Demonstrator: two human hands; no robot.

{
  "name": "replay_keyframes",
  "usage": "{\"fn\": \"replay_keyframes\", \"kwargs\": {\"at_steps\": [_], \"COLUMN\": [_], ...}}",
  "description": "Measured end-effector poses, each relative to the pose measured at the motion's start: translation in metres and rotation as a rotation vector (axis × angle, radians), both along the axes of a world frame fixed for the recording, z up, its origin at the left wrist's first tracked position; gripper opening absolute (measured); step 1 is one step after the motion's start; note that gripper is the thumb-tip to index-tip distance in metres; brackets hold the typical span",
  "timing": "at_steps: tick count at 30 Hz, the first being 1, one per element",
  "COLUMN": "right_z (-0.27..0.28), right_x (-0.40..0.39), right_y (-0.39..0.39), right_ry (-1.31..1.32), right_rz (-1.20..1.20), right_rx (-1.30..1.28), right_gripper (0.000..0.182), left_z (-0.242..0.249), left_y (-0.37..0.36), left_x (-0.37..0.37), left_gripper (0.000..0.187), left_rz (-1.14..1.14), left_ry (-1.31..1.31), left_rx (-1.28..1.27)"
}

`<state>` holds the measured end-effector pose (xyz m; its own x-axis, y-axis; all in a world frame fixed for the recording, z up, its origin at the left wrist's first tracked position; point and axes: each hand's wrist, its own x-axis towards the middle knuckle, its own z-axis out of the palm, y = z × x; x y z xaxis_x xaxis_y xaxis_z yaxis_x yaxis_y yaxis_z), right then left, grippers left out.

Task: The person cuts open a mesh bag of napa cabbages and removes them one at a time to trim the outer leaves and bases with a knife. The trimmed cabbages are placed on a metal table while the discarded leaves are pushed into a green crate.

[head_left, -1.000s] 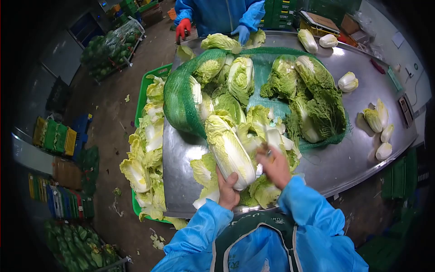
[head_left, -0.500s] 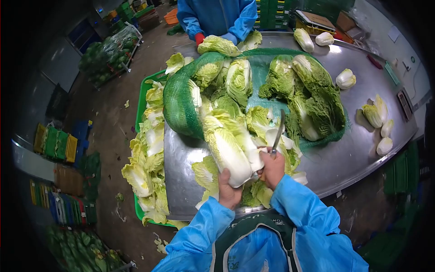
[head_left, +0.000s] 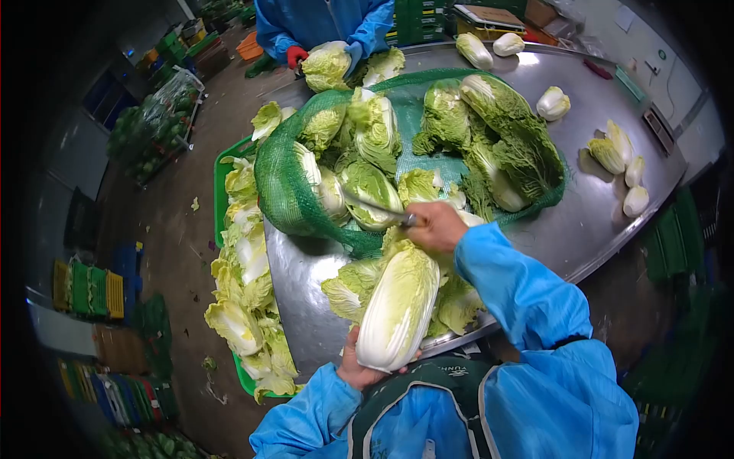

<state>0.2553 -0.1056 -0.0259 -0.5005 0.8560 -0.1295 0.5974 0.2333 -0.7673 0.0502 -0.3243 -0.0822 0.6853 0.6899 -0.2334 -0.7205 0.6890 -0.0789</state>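
A trimmed napa cabbage (head_left: 401, 310) with a pale, smooth base is tilted at the table's near edge. Around its lower end curl the fingers of my left hand (head_left: 361, 366), supporting it from below. Above the cabbage's leafy top, my right hand (head_left: 437, 228) is closed on the handle of a knife (head_left: 375, 205), whose blade points left over the netted cabbages. Loose outer leaves (head_left: 348, 291) lie beside and under the held cabbage. Just beyond, a green mesh bag (head_left: 287, 183) lies spread open with several leafy cabbages (head_left: 375, 126) in it.
A green tray (head_left: 220, 191) heaped with stripped leaves (head_left: 237, 310) stands along the left of the metal table (head_left: 527, 252). Several trimmed cabbages (head_left: 606, 157) rest at the right. Across the table, a co-worker in blue sleeves (head_left: 325, 23) handles another cabbage (head_left: 327, 67).
The held cabbage has come nearer my body and now leans the other way. My right hand has left its base and moved up, swinging the knife to point left.
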Motion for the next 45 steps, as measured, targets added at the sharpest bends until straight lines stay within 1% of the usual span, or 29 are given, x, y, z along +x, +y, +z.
{"fn": "replay_keyframes", "kwargs": {"at_steps": [1,3,5,6,7,9,11,13,15,17,19,20,21,23,24,26,27,28,29,31,33,34,35,37,39,41,43,44,45], "right_z": [-0.018,-0.057,-0.042,-0.022,-0.011,-0.101,-0.045,-0.055,-0.072,-0.053,-0.046,-0.04,-0.052,-0.078,-0.044,-0.055,-0.058,-0.058,-0.059,-0.061,-0.058,-0.057,-0.058,-0.064,-0.058,-0.051,-0.06,-0.057,-0.048], "right_x": [0.006,0.039,0.056,0.053,0.051,0.06,0.018,0.027,0.035,0.04,0.044,0.048,0.064,0.114,0.107,0.114,0.119,0.125,0.135,0.153,0.17,0.18,0.189,0.211,0.249,0.3,0.372,0.409,0.441], "right_y": [0.01,0.03,0.01,-0.023,-0.059,-0.085,-0.116,-0.111,-0.099,-0.092,-0.091,-0.093,-0.096,-0.096,-0.095,-0.092,-0.09,-0.085,-0.081,-0.073,-0.072,-0.069,-0.066,-0.062,-0.048,-0.035,-0.017,-0.005,0.006], "right_ry": [-0.034,0.081,0.171,0.405,0.636,1.478,1.325,1.298,1.565,1.525,1.211,1.177,1.18,1.342,1.247,1.113,0.985,0.972,0.986,1.068,1.139,1.197,1.202,1.544,1.678,1.818,1.712,1.659,1.56], "right_rz": [-0.157,-0.456,-0.467,-0.443,-0.4,0.298,-0.403,-0.376,-0.235,-0.352,-0.361,-0.518,-0.52,-0.187,-0.318,-0.364,-0.417,-0.491,-0.488,-0.524,-0.586,-0.644,-0.652,-0.779,-0.863,-0.968,-1.127,-1.19,-1.287], "right_rx": [-0.025,0.14,0.161,-0.244,-0.651,-1.044,-1.049,-1.051,-1.009,-1.049,-1.001,-0.988,-1.005,-0.961,-0.88,-0.834,-0.777,-0.85,-0.849,-0.841,-0.787,-0.722,-0.696,-0.741,-0.636,-0.478,-0.294,-0.215,-0.108], "right_gripper": [0.029,0.032,0.039,0.045,0.052,0.069,0.074,0.068,0.064,0.058,0.054,0.057,0.057,0.066,0.065,0.061,0.057,0.045,0.045,0.035,0.032,0.029,0.029,0.027,0.025,0.024,0.026,0.027,0.028], "left_z": [0.0,0.001,0.005,0.027,0.04,0.054,0.061,0.068,0.071,0.02,-0.035,-0.035,-0.034,-0.023,-0.01,-0.002,0.002,0.007,0.011,0.018,0.023,0.029,0.043,0.029,0.032,0.043,0.028,0.014,-0.004], "left_y": [-0.004,-0.008,-0.002,0.006,0.018,0.036,0.04,0.045,0.048,0.037,0.009,0.009,0.012,0.026,0.039,0.061,0.069,0.077,0.083,0.091,0.102,0.112,0.117,0.119,0.123,0.13,0.141,0.14,0.138], "left_x": [-0.005,-0.019,-0.032,-0.035,-0.037,-0.036,-0.028,-0.017,-0.004,0.025,0.055,0.064,0.073,0.091,0.098,0.112,0.12,0.128,0.136,0.157,0.18,0.19,0.199,0.202,0.194,0.2,0.199,0.206,0.212], "left_gripper": [0.095,0.099,0.107,0.111,0.111,0.112,0.112,0.113,0.114,0.098,0.078,0.078,0.067,0.057,0.051,0.041,0.041,0.039,0.038,0.034,0.031,0.033,0.026,0.022,0.021,0.024,0.038,0.038,0.054], "left_rz": [-0.003,-0.043,-0.13,-0.06,-0.058,-0.052,-0.003,0.087,0.17,0.32,0.204,0.208,0.19,0.187,0.194,0.213,0.216,0.204,0.187,0.237,0.665,0.777,0.783,0.808,0.652,0.618,0.389,0.376,0.406], "left_ry": [-0.101,-0.089,0.072,0.473,0.462,1.224,1.255,1.335,1.417,0.829,0.66,0.67,0.654,0.634,0.775,1.056,1.063,1.198,1.333,1.382,1.186,1.036,0.954,0.878,0.311,0.831,1.185,1.166,1.4], "left_rx": [-0.005,-0.051,0.167,0.281,0.279,0.912,0.883,0.835,0.784,0.432,0.177,0.165,0.124,0.074,0.132,0.264,0.264,0.324,0.387,0.368,0.241,0.204,0.077,0.12,0.234,0.18,0.32,0.335,0.401]}}
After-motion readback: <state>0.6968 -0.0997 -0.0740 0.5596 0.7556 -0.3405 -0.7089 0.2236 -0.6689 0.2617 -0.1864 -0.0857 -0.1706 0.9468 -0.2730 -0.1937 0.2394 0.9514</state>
